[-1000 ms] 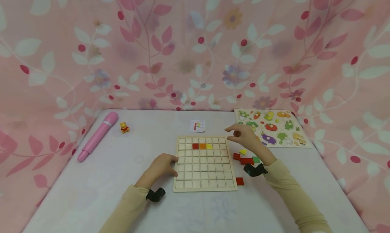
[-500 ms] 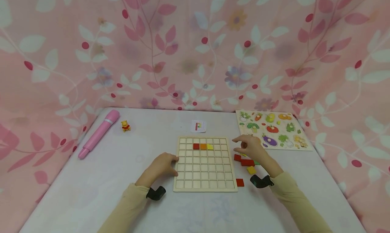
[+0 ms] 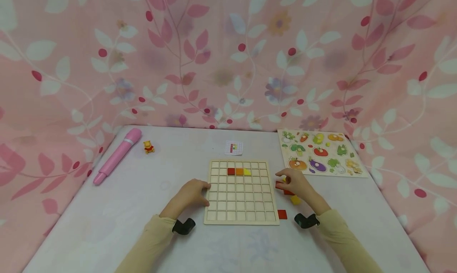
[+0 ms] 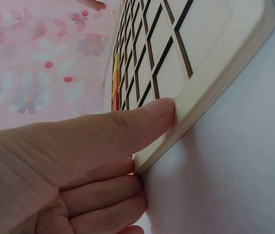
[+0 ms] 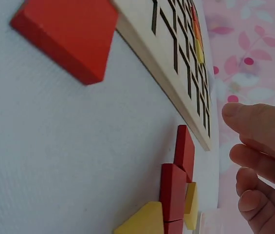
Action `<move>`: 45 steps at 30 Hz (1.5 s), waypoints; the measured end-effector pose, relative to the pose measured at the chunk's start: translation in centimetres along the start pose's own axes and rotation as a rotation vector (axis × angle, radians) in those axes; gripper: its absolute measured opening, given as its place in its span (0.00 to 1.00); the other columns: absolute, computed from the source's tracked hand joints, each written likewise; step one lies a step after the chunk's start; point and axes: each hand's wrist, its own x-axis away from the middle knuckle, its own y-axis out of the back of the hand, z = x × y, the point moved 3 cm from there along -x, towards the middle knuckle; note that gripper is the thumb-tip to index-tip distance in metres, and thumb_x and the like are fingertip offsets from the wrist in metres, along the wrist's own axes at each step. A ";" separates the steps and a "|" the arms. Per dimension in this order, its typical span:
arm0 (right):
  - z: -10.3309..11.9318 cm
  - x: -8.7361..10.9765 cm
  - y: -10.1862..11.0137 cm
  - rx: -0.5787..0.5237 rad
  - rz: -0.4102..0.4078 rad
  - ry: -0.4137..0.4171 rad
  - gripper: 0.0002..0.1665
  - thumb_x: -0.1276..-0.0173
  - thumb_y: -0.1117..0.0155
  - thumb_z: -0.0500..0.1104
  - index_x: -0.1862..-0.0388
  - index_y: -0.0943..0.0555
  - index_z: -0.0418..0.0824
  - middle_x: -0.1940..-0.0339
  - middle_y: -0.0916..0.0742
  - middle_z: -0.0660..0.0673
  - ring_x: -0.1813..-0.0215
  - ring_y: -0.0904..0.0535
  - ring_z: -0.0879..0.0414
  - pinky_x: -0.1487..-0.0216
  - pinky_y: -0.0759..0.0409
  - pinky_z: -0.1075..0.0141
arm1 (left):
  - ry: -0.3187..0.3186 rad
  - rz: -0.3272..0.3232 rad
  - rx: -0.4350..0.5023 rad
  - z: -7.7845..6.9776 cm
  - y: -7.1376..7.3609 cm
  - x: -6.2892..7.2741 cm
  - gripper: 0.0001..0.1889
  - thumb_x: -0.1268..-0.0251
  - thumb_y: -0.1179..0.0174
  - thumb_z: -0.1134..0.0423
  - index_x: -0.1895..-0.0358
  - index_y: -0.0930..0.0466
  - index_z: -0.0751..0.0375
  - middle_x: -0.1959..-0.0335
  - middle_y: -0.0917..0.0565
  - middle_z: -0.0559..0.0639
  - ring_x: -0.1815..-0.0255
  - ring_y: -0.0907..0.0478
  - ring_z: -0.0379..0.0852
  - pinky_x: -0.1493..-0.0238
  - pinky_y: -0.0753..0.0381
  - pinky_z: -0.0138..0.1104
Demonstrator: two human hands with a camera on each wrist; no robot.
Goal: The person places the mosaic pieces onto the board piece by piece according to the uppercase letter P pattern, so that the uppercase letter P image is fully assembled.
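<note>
A pale wooden grid board (image 3: 235,205) lies flat on the table, with red (image 3: 231,171), orange (image 3: 239,171) and yellow (image 3: 247,172) square tiles side by side in its second row. My left hand (image 3: 189,193) grips its left edge, the thumb (image 4: 152,117) on the rim and the curled fingers against the side. Over the loose tiles right of the board hovers my right hand (image 3: 299,185), thumb and fingers apart with nothing between them. Beneath it are red pieces (image 5: 173,192) and yellow ones (image 5: 144,220), partly hidden in the head view. Another red tile (image 3: 282,214) touches the board's lower right side.
A small printed pattern card (image 3: 233,148) lies behind the board. At the back right is a vegetable puzzle board (image 3: 321,152). A pink tube-shaped object (image 3: 117,156) and a small yellow bear figure (image 3: 148,147) are at the left. Floral cloth (image 3: 214,58) hangs behind the table.
My right hand has moved away from the board's upper right corner, rightward and down over the loose tiles. My left hand stays at the board's edge.
</note>
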 end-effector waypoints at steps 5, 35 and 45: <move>-0.9 0.5 -0.6 0.000 0.075 -0.108 0.20 0.52 0.28 0.36 0.58 0.19 0.33 0.72 0.22 0.47 0.78 0.33 0.59 0.81 0.32 0.71 | -0.001 0.001 0.009 -0.1 -0.1 0.0 0.31 0.67 0.25 0.60 0.52 0.21 0.65 0.53 0.21 0.55 0.49 0.29 0.56 0.47 0.32 0.43; -0.1 -0.1 -0.7 0.043 0.092 -0.104 0.17 0.50 0.32 0.33 0.60 0.20 0.31 0.73 0.24 0.48 0.75 0.33 0.58 0.80 0.32 0.70 | 0.004 -0.017 0.001 0.1 0.0 0.0 0.32 0.70 0.25 0.59 0.52 0.21 0.64 0.53 0.21 0.53 0.49 0.29 0.55 0.48 0.32 0.43; 1.7 -1.4 -0.1 0.085 0.087 -0.044 0.15 0.48 0.31 0.36 0.60 0.19 0.34 0.69 0.23 0.49 0.75 0.34 0.60 0.79 0.32 0.71 | 0.004 -0.012 0.002 0.2 0.0 -0.1 0.32 0.70 0.24 0.59 0.52 0.21 0.63 0.53 0.21 0.53 0.49 0.29 0.54 0.48 0.32 0.43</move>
